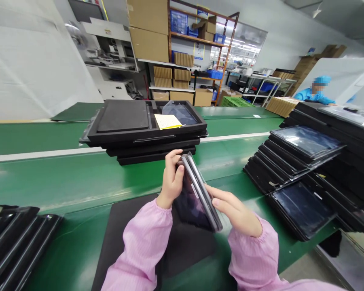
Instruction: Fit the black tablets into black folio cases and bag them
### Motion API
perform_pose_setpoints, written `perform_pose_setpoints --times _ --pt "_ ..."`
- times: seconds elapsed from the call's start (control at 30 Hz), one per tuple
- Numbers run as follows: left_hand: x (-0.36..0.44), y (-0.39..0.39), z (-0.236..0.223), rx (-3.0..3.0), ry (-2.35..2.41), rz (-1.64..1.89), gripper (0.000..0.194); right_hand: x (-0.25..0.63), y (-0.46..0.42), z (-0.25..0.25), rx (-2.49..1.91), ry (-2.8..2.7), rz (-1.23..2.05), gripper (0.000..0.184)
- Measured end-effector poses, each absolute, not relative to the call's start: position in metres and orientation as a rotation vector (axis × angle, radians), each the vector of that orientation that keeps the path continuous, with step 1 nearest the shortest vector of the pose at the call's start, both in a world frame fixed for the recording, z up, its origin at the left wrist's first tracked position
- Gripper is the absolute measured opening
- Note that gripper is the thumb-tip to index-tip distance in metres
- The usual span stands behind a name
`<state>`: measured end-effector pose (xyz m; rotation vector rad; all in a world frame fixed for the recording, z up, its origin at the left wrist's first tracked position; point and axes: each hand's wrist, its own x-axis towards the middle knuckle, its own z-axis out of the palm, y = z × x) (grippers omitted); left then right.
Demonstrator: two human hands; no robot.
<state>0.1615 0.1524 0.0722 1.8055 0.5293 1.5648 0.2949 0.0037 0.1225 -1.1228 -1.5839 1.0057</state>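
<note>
Two dark tablet-like panels [197, 202], pressed together and tilted on edge, are held up between my hands in the head view. My left hand [172, 178] grips their upper left end, thumb on the near face. On the right side, the fingers of my right hand [233, 208] are closed against the lower edge and back. A small white label shows on the near panel. Beneath them a black mat [130, 230] lies on the green work surface [87, 242]. Part of the panels' far side is hidden.
Ahead stands a stack of black foam trays [124, 117] with a yellow-edged paper [168, 121] on top. Piles of dark panels [306, 141] rise at right; more dark panels [18, 242] lean at near left. A person in blue [315, 95] works at far right.
</note>
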Motion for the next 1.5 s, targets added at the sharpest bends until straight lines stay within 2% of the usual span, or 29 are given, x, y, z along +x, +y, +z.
perform_pose_setpoints --times 0.2,0.53,0.7,1.03,1.5 --pt "0.165 0.148 0.067 1.713 0.433 1.508 0.061 0.282 -0.003 0.12 -1.192 -1.748 0.765 0.05" --pt "0.16 0.135 0.077 1.814 0.258 1.556 0.048 0.28 -0.012 0.128 -1.175 -1.732 0.535 0.037" --pt "0.153 0.125 0.088 1.888 0.223 1.474 0.051 0.269 -0.021 0.133 -1.305 -1.67 0.454 0.036" --pt "0.152 0.121 0.093 1.963 0.28 1.425 0.056 0.266 -0.025 0.133 -1.335 -1.744 0.328 0.032" --pt "0.152 0.122 0.093 1.957 0.266 1.418 0.056 0.264 -0.025 0.135 -1.359 -1.729 0.364 0.032"
